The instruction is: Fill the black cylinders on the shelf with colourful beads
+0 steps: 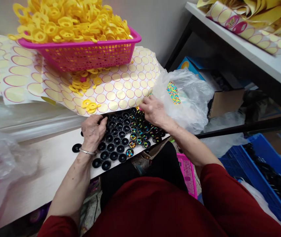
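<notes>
Small round black cups [117,141] stand close together on the white board. Those toward the right hold colourful beads [132,144]; the ones on the left show no beads. My left hand [93,131], with a bracelet at the wrist, rests at the left edge of the cups. Its fingers are curled in at the back row, and what lies between them is hidden. My right hand [153,111] is over the back right of the cups, fingers pinched together. A bit of pink shows at its fingertips, too small to name. Beside it, a clear plastic bag [192,95] contains more beads [173,93].
A pink basket [86,56] heaped with yellow plastic rings [66,24] stands behind on sticker sheets [123,86]. Loose yellow rings [90,106] lie in front. A single black cup [76,148] sits apart at left. Right are a shelf [254,49] and blue crate [273,164].
</notes>
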`<state>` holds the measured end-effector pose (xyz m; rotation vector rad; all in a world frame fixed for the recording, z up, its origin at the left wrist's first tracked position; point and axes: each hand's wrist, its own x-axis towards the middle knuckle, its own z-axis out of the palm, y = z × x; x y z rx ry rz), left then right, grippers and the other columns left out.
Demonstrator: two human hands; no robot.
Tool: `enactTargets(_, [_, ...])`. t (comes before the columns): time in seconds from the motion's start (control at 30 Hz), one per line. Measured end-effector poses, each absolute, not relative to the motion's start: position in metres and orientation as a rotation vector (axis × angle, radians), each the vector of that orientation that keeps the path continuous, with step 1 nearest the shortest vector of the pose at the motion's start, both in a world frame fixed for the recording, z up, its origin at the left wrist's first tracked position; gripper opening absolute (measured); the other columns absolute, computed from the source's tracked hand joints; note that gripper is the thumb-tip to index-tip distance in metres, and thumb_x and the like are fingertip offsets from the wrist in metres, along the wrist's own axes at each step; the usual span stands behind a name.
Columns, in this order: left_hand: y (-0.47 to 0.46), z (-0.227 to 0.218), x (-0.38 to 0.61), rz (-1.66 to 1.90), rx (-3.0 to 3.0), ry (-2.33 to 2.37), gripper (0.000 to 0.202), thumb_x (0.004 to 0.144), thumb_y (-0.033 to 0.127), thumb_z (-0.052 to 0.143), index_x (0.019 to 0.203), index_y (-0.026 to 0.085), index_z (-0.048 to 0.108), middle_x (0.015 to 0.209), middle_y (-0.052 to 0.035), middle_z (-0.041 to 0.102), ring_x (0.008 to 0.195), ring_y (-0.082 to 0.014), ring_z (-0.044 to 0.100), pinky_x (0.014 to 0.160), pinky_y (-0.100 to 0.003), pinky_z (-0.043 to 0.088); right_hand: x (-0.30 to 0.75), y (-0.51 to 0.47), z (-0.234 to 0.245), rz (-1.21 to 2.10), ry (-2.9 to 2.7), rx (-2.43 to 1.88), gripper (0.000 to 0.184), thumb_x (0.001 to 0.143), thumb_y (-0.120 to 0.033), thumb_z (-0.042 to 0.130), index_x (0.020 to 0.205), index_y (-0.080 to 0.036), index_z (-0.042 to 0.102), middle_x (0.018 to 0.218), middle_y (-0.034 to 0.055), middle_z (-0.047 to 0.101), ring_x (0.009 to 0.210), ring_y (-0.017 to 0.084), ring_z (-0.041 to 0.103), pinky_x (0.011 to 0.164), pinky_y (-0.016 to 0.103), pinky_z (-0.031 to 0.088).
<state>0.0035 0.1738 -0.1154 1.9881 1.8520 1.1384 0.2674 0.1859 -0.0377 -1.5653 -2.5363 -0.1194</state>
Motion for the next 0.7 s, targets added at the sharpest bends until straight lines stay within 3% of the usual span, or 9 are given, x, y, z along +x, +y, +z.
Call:
enactTargets(0.17, [0.176,-0.116,0.003,1.192,1.998,1.794,0.028,0.079,0.042,0.057,0.077,0.018,0.071,0.077,-0.0069,0.071,0.073,-0.0208,0.064,0.071,-0.032,0.047,0.365,0.209,-0.049,-0.127,-1.772,-1.717,0.024,0.089,-0.031,0.050,0.100,-0.021,0.069,0.100,0.0067,0.062,0.089,0.021,0.056,0.078,0.034,0.046])
enactTargets(0.37, [0.178,-0.115,0.001,1.208,2.011,1.778,0.030,0.079,0.044,0.057,0.075,0.018,0.071,0.072,-0.0065,0.070,0.070,-0.0209,0.063,0.071,-0.033,0.048,0.439,0.245,-0.089,0.109,-1.568,-2.513,0.020,0.072,-0.022,0.061,0.083,-0.013,0.074,0.084,0.0163,0.068,0.090,0.030,0.062,0.074,0.036,0.045])
enactTargets(0.53, [0.180,-0.113,-0.001,1.214,1.954,1.777,0.027,0.078,0.044,0.059,0.074,0.019,0.070,0.072,-0.0047,0.070,0.068,-0.0192,0.062,0.070,-0.032,0.049,0.430,0.262,-0.096,0.497,-1.699,-2.138,0.011,0.062,-0.023,0.064,0.057,-0.013,0.064,0.061,0.0059,0.061,0.080,0.023,0.059,0.069,0.029,0.040])
enactTargets(0.7, [0.180,-0.115,-0.002,1.249,1.938,1.747,0.023,0.078,0.043,0.061,0.074,0.021,0.068,0.072,-0.0031,0.069,0.068,-0.0189,0.062,0.069,-0.033,0.048,0.416,0.251,-0.089,0.752,-1.193,-1.758,0.012,0.051,-0.024,0.065,0.057,-0.014,0.061,0.053,-0.0038,0.051,0.060,0.012,0.047,0.058,0.025,0.036])
